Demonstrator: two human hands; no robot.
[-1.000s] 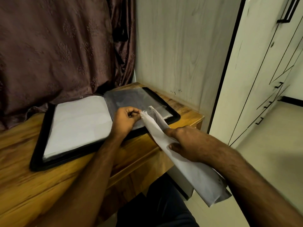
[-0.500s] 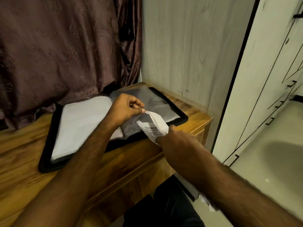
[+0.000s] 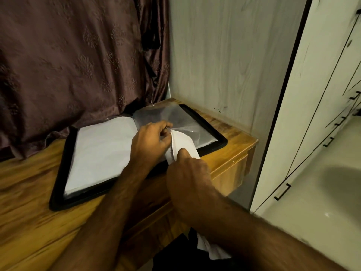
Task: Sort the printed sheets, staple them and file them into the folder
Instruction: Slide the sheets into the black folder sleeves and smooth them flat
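A black folder [image 3: 60, 173] lies open on the wooden table [image 3: 29, 222], with white sheets on its left page and clear plastic sleeves [image 3: 183, 122] on its right. My left hand [image 3: 150, 139] pinches the top edge of a sleeve beside the top of a bundle of printed sheets [image 3: 183, 143]. My right hand [image 3: 187, 178] grips that bundle lower down. The bundle stands steeply over the folder's right page, and its lower end [image 3: 211, 249] shows below my right forearm.
A dark brown curtain [image 3: 74, 61] hangs behind the table. A pale wood-grain panel [image 3: 224, 55] closes the right side of the corner. White drawers with black handles [image 3: 281, 192] stand to the right, past the table's edge [image 3: 248, 151].
My right hand has pushed the bundle of sheets up and forward toward the folder's right page. My left hand has stayed at the sleeve's top edge. The camera moved closer.
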